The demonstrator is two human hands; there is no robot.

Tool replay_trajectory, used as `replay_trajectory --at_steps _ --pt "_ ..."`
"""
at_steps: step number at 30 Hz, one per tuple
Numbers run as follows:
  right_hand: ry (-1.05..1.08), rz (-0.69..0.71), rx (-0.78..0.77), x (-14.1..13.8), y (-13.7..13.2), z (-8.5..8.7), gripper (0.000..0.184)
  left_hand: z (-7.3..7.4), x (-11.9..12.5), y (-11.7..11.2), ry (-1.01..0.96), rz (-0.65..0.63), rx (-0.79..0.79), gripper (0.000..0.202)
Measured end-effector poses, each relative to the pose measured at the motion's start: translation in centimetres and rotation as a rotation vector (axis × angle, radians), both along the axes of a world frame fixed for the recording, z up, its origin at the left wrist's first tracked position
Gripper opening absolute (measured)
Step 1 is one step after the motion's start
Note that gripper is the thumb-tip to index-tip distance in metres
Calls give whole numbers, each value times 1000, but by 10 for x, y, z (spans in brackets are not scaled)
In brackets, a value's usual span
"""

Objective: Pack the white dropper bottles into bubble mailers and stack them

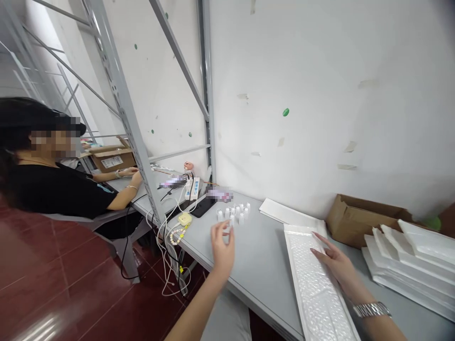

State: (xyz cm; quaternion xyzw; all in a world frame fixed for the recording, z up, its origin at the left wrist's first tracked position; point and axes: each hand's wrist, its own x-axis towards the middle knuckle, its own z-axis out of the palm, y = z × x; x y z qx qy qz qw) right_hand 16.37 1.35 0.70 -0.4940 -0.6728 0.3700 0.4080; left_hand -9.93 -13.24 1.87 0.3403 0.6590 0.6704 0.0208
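Note:
My left hand is raised just below a small group of white plastic caps standing on the grey table. Its fingers are drawn together beside the nearest cap, and I cannot tell whether they hold it. My right hand lies with spread fingers on a white bubble-textured mailer, which rests flat on the table. A silver wristwatch circles my right wrist. Several white padded mailers are stacked to the right of that hand.
A seated co-worker in a black top works at the far table end. A power strip, black phone and tangled white cables lie left. A cardboard box stands against the wall. A grey shelf upright rises beside the table.

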Motion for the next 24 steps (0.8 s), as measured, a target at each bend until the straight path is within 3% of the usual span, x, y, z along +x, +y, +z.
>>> replay_trajectory --at_steps 2,3,8,12,18,21,24 --pt "-71 32 22 1 6 -9 62 -6 -27 -5 77 157 23 25" --pt "-112 52 41 0 9 -14 61 -9 -39 -4 80 175 -10 28" --pt "-352 80 306 -7 16 -39 47 -25 -76 20 69 66 -173 47" --pt "-515 21 563 -8 12 -45 42 -31 -92 44 57 36 -223 53" --pt "-590 142 511 -10 6 -45 35 -32 -104 60 44 -10 -267 34" --pt "-601 115 542 -11 6 -45 39 -27 -104 55 37 15 -229 21" --pt "-614 94 555 -13 4 -43 35 -16 -96 44 23 72 -134 24"
